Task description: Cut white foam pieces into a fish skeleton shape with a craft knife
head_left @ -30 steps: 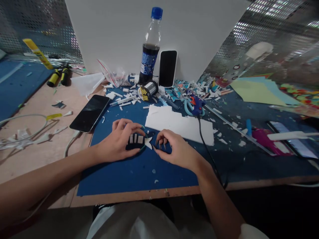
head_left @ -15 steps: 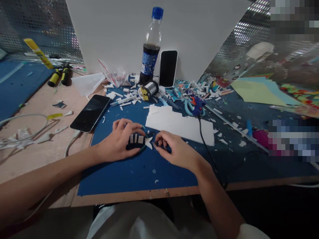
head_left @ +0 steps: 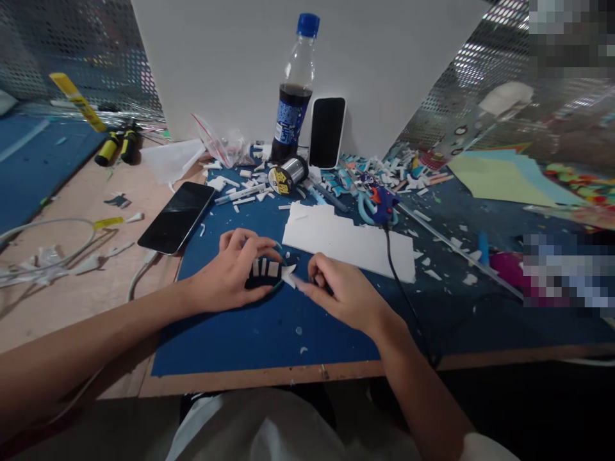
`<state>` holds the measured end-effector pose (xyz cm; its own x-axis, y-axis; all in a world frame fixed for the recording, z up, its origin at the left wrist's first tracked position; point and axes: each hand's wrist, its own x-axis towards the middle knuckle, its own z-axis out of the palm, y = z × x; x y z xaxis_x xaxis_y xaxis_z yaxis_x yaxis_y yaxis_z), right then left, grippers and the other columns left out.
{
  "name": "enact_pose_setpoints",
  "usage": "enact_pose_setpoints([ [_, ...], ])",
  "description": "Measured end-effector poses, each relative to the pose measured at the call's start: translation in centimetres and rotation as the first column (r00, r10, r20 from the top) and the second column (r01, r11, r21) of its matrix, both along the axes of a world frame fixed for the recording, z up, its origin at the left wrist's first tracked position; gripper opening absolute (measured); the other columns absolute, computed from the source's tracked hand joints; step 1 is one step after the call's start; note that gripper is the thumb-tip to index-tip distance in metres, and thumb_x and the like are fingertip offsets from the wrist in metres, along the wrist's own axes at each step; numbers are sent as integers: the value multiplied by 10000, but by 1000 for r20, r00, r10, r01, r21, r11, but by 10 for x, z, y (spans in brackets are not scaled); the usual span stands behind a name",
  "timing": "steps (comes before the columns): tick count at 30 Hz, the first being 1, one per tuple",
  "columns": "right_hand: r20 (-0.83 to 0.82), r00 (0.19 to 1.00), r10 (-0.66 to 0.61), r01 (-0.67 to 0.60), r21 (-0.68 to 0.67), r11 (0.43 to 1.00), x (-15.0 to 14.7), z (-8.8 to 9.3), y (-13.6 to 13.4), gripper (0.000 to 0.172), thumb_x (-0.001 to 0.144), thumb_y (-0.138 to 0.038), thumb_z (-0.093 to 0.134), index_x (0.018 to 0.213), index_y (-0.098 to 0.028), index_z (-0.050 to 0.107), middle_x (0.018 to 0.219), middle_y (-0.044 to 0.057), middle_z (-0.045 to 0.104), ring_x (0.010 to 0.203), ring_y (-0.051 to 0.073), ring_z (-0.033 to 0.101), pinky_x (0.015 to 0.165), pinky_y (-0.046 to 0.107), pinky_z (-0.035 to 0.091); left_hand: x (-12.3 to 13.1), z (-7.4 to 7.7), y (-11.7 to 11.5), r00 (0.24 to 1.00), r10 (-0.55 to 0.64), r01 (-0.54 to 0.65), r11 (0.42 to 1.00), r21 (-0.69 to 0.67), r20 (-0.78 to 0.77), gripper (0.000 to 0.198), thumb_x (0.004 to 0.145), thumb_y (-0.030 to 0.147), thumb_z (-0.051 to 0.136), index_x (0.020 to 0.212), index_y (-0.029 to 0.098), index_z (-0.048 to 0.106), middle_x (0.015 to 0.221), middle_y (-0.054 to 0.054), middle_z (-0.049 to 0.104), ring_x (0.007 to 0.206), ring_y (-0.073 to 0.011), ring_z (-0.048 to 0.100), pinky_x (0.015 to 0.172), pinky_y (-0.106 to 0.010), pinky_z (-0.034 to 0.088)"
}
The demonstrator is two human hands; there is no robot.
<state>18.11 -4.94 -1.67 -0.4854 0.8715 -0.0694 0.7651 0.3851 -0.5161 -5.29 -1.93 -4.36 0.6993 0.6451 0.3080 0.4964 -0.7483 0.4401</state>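
Note:
A dark blue piece with teal curved edges and several pale rectangular strips (head_left: 273, 269) lies on the blue mat (head_left: 230, 346); much of it is under my left hand (head_left: 237, 266). The fingers and thumb of that hand curl around its sides and hold it. From its right end sticks out a white forked, tail-like piece (head_left: 288, 274). My right hand (head_left: 339, 288) is just to the right, fingers curled and thumb stretched toward the fork. A pale blurred sliver at the thumb tip reaches the fork; I cannot make out what it is.
Behind my hands lies a stepped white foam sheet (head_left: 350, 242). A black phone (head_left: 177, 218) is to the left. Farther back stand a cola bottle (head_left: 292, 105), a wire spool (head_left: 288, 175) and an upright phone (head_left: 327, 133), among scattered offcuts. A black cable (head_left: 398, 282) runs along the right.
My right thumb has straightened and moved against the white forked piece, while its fingers have drawn slightly right. My left hand keeps its hold. The whole view has shifted a little.

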Motion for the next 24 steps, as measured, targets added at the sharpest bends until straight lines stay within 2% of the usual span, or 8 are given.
enact_pose_setpoints([
  [3,119,988,97,-111,117,987,-1,-5,0,469,704,-608,655,704,-197,429,686,15,526,570,145,467,506,251,302,0,1,0,1000,1,-1,1000,-10,-4,506,804,262,596,1226,178,328,1174,-103,601,1057,-285,394,877,-446,289],
  [5,178,975,131,-162,174,971,-2,-9,0,497,663,-630,677,693,-195,440,692,25,533,576,155,475,502,256,310,0,1,-1,1000,2,-2,1000,-16,-4,511,803,266,598,1229,172,333,1176,-105,604,1059,-284,394,883,-444,286],
  [12,240,954,179,-248,297,922,-3,-18,3,281,937,-360,458,729,-177,505,685,50,562,625,180,537,531,272,359,0,3,-1,1000,-4,4,1000,-19,-15,530,800,263,600,1246,178,326,1173,-106,609,1049,-285,404,872,-441,281],
  [16,274,944,184,-275,345,898,-2,-21,3,268,966,-223,380,737,-168,509,684,56,555,632,183,527,531,277,361,0,2,0,1000,-12,12,1000,2,-13,517,803,251,606,1221,174,312,1176,-102,608,1026,-279,403,873,-443,284],
  [24,249,960,131,-218,365,905,-4,-24,4,279,969,-203,327,761,-171,510,685,68,557,643,195,532,552,291,372,1,2,-1,1000,-4,4,1000,-11,-22,504,810,266,588,1226,173,320,1175,-113,612,1035,-287,412,882,-452,278],
])
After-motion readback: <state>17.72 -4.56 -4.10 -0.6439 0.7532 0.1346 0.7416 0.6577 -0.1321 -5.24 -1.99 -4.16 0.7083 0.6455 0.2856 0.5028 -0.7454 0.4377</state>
